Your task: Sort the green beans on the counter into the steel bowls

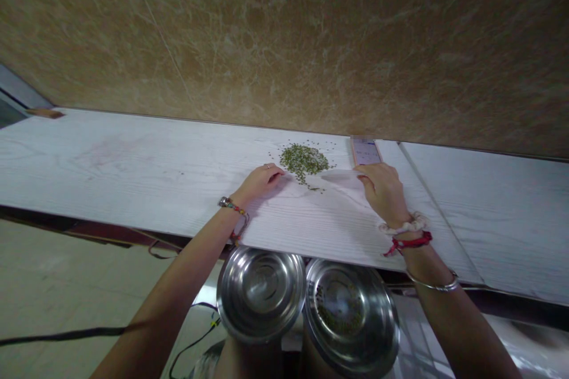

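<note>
A loose pile of small green beans point(303, 159), with white grains among them, lies on a white wood-grain table. My right hand point(381, 189) pinches the corner of a thin, see-through whitish sheet point(342, 177), which stretches leftward to the near edge of the pile. Just left of the beans, my left hand point(263, 180) rests low over the tabletop with its fingers curled closed. Whatever it may be pinching is too small or too hidden to make out. A few beans are scattered around the pile.
Below the table edge are two steel bowls: the left bowl point(261, 257) shows a bare shiny bottom, the right bowl point(391, 308) holds some green beans. A phone-like flat object point(365, 151) lies against the brown marbled wall point(284, 41). A black cable point(66, 334) hangs at lower left.
</note>
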The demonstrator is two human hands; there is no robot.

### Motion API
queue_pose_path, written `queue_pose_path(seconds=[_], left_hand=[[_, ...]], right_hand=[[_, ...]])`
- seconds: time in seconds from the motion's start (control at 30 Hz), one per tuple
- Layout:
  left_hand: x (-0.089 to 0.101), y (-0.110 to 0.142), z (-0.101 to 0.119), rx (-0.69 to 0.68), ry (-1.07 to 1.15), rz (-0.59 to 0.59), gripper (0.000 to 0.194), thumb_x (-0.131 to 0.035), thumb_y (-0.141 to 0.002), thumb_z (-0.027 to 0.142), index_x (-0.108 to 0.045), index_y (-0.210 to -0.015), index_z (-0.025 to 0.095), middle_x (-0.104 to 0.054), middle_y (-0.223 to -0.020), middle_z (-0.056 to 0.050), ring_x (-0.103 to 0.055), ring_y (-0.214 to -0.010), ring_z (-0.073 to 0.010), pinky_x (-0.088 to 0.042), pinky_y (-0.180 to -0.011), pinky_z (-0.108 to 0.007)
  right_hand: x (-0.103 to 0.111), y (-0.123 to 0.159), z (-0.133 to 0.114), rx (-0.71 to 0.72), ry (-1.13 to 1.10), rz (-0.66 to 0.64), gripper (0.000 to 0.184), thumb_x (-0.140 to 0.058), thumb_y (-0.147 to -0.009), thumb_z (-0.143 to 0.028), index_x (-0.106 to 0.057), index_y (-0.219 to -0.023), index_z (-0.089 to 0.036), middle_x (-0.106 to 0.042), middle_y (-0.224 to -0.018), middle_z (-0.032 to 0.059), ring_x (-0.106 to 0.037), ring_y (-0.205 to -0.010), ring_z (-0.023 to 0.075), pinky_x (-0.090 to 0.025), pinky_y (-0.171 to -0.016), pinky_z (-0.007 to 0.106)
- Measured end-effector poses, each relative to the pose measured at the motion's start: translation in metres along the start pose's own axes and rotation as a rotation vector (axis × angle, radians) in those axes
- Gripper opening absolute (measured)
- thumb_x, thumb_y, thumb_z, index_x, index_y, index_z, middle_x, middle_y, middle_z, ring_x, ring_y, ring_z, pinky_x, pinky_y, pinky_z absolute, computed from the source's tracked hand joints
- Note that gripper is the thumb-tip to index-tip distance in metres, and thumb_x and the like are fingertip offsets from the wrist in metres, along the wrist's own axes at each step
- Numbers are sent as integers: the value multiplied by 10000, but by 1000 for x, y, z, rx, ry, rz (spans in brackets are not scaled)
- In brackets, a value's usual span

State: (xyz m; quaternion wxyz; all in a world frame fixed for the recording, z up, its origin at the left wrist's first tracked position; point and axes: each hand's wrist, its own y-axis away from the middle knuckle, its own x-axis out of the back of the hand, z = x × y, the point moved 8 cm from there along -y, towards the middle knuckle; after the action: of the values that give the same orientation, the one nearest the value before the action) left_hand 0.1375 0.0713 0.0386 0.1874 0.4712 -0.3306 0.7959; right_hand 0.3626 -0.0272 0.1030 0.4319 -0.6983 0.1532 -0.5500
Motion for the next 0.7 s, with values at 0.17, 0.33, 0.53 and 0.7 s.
queue_pose_path(seconds=[0.17,0.33,0.53,0.7], left_hand=[[1,0,1,-4,10,6,211,-455,-838,172,-653,-912,172,-670,-874,-46,-607,-809,-156,-485,-781,-286],[2,0,-1,21,9,6,211,-456,-828,170,-653,-904,177,-674,-889,-45,-612,-828,-160,-486,-795,-290],[2,0,-1,43,4,-5,220,-446,-826,168,-651,-905,171,-673,-894,-51,-611,-821,-166,-489,-797,-306],[3,0,2,35,25,-2,214,-445,-828,157,-649,-890,179,-664,-870,-51,-603,-813,-163,-487,-792,-309]], right_hand=[[7,16,3,5,23,63,202,-455,-832,-113,-621,-881,-219,-686,-775,26,-610,-773,186,-432,-732,332],[14,17,-6,29,12,68,194,-472,-829,-105,-623,-873,-219,-689,-778,21,-617,-759,179,-445,-753,339],[24,20,-10,100,-18,96,195,-487,-817,-78,-612,-878,-213,-681,-756,13,-609,-752,174,-436,-736,333],[18,20,-7,68,-43,-8,204,-480,-814,-89,-620,-851,-233,-676,-763,8,-617,-786,183,-431,-767,361]])
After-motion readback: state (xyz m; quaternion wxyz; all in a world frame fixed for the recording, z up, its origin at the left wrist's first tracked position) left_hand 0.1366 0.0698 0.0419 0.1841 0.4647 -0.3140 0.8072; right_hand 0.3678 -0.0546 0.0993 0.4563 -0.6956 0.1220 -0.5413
